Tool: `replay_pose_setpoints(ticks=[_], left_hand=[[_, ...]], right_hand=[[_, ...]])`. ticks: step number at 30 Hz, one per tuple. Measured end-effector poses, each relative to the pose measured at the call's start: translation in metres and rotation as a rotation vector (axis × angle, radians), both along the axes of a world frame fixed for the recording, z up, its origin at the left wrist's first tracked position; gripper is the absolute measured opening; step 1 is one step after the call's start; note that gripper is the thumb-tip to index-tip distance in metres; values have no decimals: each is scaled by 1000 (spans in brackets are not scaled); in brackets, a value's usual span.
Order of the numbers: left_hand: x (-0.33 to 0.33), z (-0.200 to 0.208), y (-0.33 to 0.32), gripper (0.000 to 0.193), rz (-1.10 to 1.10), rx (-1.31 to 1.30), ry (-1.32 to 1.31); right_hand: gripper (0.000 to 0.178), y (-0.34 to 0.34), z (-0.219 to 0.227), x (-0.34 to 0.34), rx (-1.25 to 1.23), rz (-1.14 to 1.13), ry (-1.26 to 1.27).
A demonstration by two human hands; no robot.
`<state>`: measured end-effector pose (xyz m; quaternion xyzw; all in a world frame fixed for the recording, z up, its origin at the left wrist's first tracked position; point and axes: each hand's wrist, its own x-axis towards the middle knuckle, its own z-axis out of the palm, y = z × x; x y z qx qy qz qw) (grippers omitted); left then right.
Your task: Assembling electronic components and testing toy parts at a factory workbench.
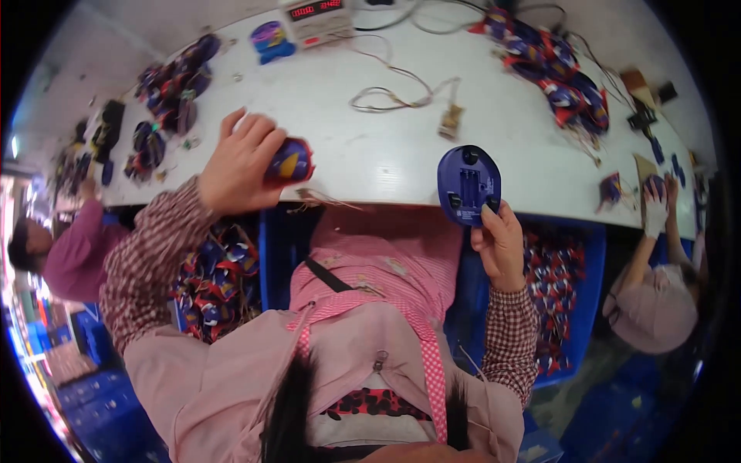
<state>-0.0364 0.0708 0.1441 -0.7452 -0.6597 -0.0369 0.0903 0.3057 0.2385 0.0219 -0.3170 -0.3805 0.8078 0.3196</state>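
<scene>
My left hand [241,163] is closed around a dark blue mouse top shell with red and yellow markings [289,161], held just above the near edge of the white table [370,147]. My right hand [500,244] grips the lower end of a blue mouse base [468,184] and holds it upright at the table edge. The base's inner side with its moulded compartment faces me. The two parts are apart, roughly a hand's width between them.
Blue crates [588,293] full of similar coloured shells [216,282] flank my lap. On the table lie loose wires with a small board [450,119], a meter with a red display [316,17] and heaps of shells [559,73]. Other people work at the left [73,247] and right [656,297].
</scene>
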Motion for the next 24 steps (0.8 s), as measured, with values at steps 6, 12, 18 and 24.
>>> replay_pose_setpoints(ticks=[6,12,18,24], left_hand=[[-78,-35,24,55,105,-70,180],[-117,-70,58,55,33,-174,336],[-134,-80,67,59,-137,-73,390],[-80,-61,64,57,-15,19,-146]], right_hand=[[35,5,-8,-84,98,102,-212],[35,9,-6,-107,78,121,-297],[42,63,0,-83,850,38,-790],[40,99,6,-128,1126,-54,-629]])
